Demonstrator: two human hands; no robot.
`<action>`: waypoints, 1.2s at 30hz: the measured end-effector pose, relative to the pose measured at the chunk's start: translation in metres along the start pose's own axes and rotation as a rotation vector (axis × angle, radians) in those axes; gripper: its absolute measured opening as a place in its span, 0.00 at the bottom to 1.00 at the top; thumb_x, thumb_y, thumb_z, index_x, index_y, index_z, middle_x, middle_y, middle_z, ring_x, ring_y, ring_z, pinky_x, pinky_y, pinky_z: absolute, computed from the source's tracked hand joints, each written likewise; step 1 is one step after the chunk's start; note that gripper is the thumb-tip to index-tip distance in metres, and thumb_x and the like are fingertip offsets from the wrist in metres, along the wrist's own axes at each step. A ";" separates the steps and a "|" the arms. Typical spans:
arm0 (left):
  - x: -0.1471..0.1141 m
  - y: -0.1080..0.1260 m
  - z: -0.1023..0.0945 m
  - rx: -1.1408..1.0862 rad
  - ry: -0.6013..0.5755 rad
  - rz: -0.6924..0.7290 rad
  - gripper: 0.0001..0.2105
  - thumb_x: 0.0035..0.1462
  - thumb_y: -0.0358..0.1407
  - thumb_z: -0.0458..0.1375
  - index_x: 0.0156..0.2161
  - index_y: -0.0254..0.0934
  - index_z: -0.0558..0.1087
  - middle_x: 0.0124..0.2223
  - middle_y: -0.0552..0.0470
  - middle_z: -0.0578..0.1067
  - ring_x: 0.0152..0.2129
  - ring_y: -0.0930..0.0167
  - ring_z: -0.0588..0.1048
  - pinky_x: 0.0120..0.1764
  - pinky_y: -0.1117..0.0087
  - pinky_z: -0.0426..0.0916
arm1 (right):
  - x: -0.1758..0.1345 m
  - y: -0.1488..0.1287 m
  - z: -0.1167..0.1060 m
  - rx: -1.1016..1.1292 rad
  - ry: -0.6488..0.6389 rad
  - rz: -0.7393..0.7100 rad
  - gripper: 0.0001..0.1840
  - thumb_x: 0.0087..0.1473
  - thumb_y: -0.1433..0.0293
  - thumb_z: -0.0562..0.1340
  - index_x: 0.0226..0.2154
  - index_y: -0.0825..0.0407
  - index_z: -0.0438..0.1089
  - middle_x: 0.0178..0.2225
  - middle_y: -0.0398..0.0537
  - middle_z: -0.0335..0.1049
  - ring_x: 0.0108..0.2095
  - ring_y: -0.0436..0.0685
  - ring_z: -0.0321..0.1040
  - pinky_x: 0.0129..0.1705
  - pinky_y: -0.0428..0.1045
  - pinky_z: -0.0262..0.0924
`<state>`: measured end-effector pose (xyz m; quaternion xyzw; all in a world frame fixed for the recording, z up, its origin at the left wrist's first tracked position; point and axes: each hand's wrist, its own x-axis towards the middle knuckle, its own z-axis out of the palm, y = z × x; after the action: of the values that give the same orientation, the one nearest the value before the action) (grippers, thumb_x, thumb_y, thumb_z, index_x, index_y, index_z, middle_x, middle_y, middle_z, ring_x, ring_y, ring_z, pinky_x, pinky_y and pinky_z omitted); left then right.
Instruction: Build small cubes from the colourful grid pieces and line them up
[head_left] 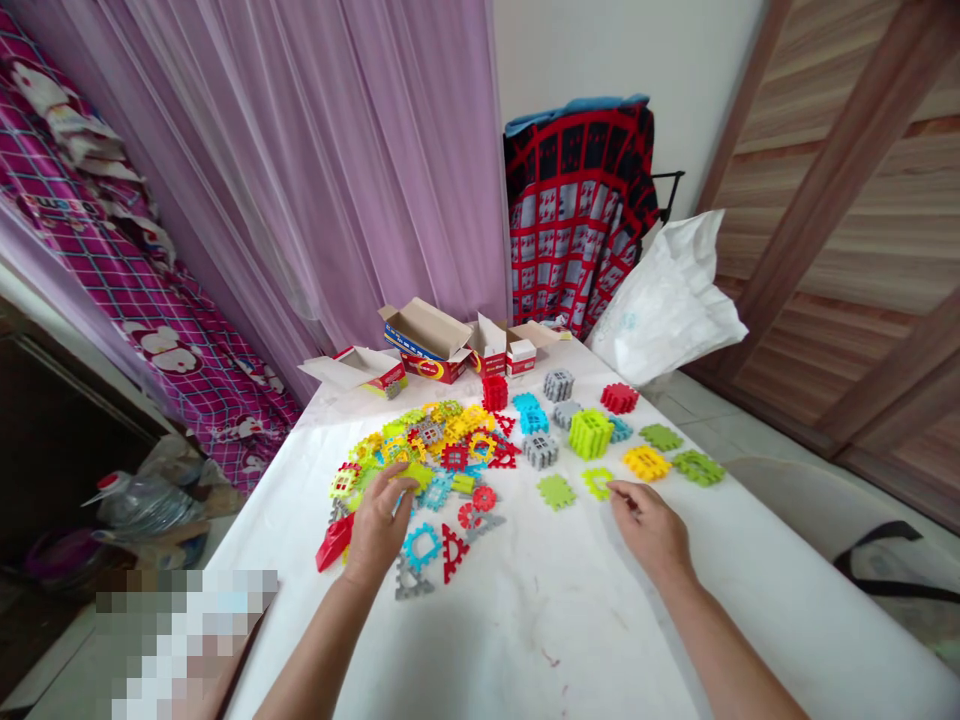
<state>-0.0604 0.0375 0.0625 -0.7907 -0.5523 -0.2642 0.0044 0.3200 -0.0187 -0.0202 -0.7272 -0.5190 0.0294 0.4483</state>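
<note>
On my white worktop point(540, 600), the multicoloured heap of notched plastic pieces point(461, 425) could slide if my left hand point(379, 520), half-curled over it with its grip unclear, snags one, and the blocky lime-green plastic stack point(590, 435) could topple if my right hand point(654, 527), pinching a lime-green square plastic frame point(589, 481) just in front, bumps it.

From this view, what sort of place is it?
Likely a room in a home: lilac curtain behind the table, cartoon-print cloth at the left, and colourful toy pieces spread on the tabletop.
</note>
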 end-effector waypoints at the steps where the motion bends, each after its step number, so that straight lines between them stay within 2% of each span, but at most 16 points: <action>1: -0.006 0.004 0.005 -0.063 0.071 0.051 0.09 0.62 0.34 0.50 0.38 0.41 0.74 0.54 0.46 0.71 0.52 0.67 0.71 0.53 0.63 0.67 | -0.001 -0.006 0.000 0.013 0.016 -0.018 0.17 0.51 0.61 0.53 0.33 0.49 0.75 0.32 0.49 0.76 0.29 0.55 0.69 0.34 0.49 0.64; 3: -0.016 0.016 0.015 -0.190 0.202 0.138 0.10 0.62 0.33 0.51 0.36 0.42 0.75 0.54 0.46 0.70 0.51 0.66 0.72 0.51 0.62 0.70 | -0.006 -0.022 0.001 0.066 0.029 -0.070 0.16 0.52 0.63 0.53 0.33 0.50 0.74 0.32 0.49 0.75 0.29 0.55 0.69 0.35 0.49 0.64; 5: -0.023 0.029 0.027 -0.273 0.256 0.178 0.10 0.62 0.33 0.51 0.36 0.42 0.75 0.50 0.46 0.72 0.46 0.68 0.74 0.47 0.63 0.72 | -0.014 -0.042 0.007 0.157 -0.014 -0.147 0.14 0.55 0.64 0.53 0.33 0.50 0.74 0.32 0.49 0.75 0.30 0.54 0.70 0.36 0.48 0.65; 8: -0.026 0.048 0.043 -0.350 0.245 0.209 0.11 0.62 0.32 0.51 0.36 0.42 0.76 0.46 0.47 0.72 0.41 0.70 0.76 0.42 0.67 0.74 | -0.030 -0.074 0.019 0.229 -0.124 -0.267 0.11 0.55 0.66 0.56 0.37 0.49 0.73 0.35 0.49 0.75 0.31 0.54 0.70 0.38 0.48 0.67; 11: -0.025 0.061 0.056 -0.418 0.243 0.230 0.10 0.62 0.31 0.52 0.37 0.42 0.76 0.45 0.47 0.72 0.39 0.71 0.76 0.40 0.69 0.74 | -0.044 -0.097 0.031 0.204 -0.166 -0.304 0.19 0.51 0.65 0.62 0.46 0.50 0.70 0.40 0.50 0.75 0.37 0.56 0.71 0.41 0.51 0.68; 14: -0.025 0.068 0.065 -0.475 0.230 0.226 0.09 0.61 0.32 0.53 0.38 0.42 0.76 0.45 0.47 0.73 0.39 0.71 0.76 0.40 0.69 0.74 | -0.051 -0.106 0.036 0.157 -0.201 -0.292 0.26 0.47 0.66 0.66 0.50 0.51 0.67 0.43 0.51 0.74 0.42 0.59 0.71 0.43 0.52 0.69; 16: -0.024 0.071 0.068 -0.531 0.173 0.198 0.08 0.60 0.34 0.54 0.39 0.43 0.77 0.43 0.48 0.75 0.40 0.69 0.76 0.42 0.68 0.73 | -0.052 -0.106 0.037 0.149 -0.204 -0.308 0.26 0.47 0.67 0.66 0.50 0.51 0.67 0.43 0.51 0.74 0.43 0.59 0.71 0.45 0.52 0.68; 18: -0.023 0.073 0.069 -0.609 0.074 0.082 0.08 0.58 0.38 0.56 0.39 0.42 0.77 0.39 0.49 0.78 0.37 0.68 0.77 0.41 0.67 0.73 | -0.050 -0.104 0.036 0.169 -0.195 -0.346 0.23 0.49 0.68 0.65 0.50 0.50 0.68 0.43 0.51 0.74 0.43 0.58 0.71 0.46 0.52 0.68; 19: -0.023 0.075 0.069 -0.666 0.005 -0.030 0.08 0.56 0.40 0.58 0.38 0.42 0.77 0.36 0.50 0.79 0.34 0.69 0.77 0.39 0.68 0.73 | -0.049 -0.102 0.036 0.187 -0.186 -0.365 0.22 0.51 0.68 0.64 0.50 0.50 0.68 0.43 0.51 0.74 0.42 0.58 0.71 0.45 0.52 0.68; 22: -0.018 0.079 0.068 -0.848 -0.194 -0.425 0.15 0.48 0.47 0.62 0.38 0.39 0.77 0.26 0.53 0.77 0.22 0.71 0.75 0.26 0.72 0.70 | -0.046 -0.097 0.036 0.236 -0.149 -0.384 0.19 0.55 0.69 0.61 0.50 0.51 0.67 0.42 0.51 0.74 0.38 0.55 0.71 0.42 0.50 0.68; 24: -0.015 0.082 0.068 -0.921 -0.280 -0.569 0.19 0.46 0.50 0.62 0.38 0.37 0.76 0.21 0.55 0.74 0.17 0.72 0.72 0.18 0.75 0.64 | -0.045 -0.094 0.037 0.244 -0.130 -0.367 0.18 0.56 0.69 0.59 0.50 0.51 0.67 0.41 0.50 0.74 0.36 0.54 0.71 0.40 0.49 0.68; 28: -0.009 0.090 0.068 -0.976 -0.343 -0.638 0.22 0.43 0.51 0.62 0.39 0.36 0.74 0.21 0.55 0.75 0.13 0.75 0.69 0.13 0.78 0.56 | -0.046 -0.094 0.040 0.203 -0.133 -0.347 0.17 0.56 0.70 0.59 0.48 0.50 0.68 0.41 0.51 0.74 0.38 0.55 0.72 0.41 0.50 0.69; 33: -0.004 0.102 0.066 -1.107 -0.369 -0.708 0.25 0.36 0.52 0.65 0.37 0.38 0.69 0.23 0.57 0.75 0.12 0.76 0.69 0.12 0.79 0.55 | -0.049 -0.095 0.041 0.131 -0.150 -0.331 0.21 0.53 0.67 0.62 0.51 0.52 0.67 0.44 0.53 0.73 0.43 0.58 0.71 0.45 0.51 0.68; 36: -0.001 0.107 0.062 -1.126 -0.405 -0.708 0.24 0.38 0.55 0.63 0.32 0.38 0.69 0.25 0.55 0.76 0.12 0.78 0.69 0.13 0.78 0.58 | -0.050 -0.096 0.039 0.099 -0.150 -0.307 0.24 0.51 0.67 0.63 0.51 0.52 0.67 0.45 0.53 0.73 0.45 0.59 0.71 0.47 0.52 0.67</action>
<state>0.0584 0.0137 0.0396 -0.4785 -0.5461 -0.3433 -0.5958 0.2071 -0.0278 0.0009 -0.6120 -0.6539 0.0404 0.4430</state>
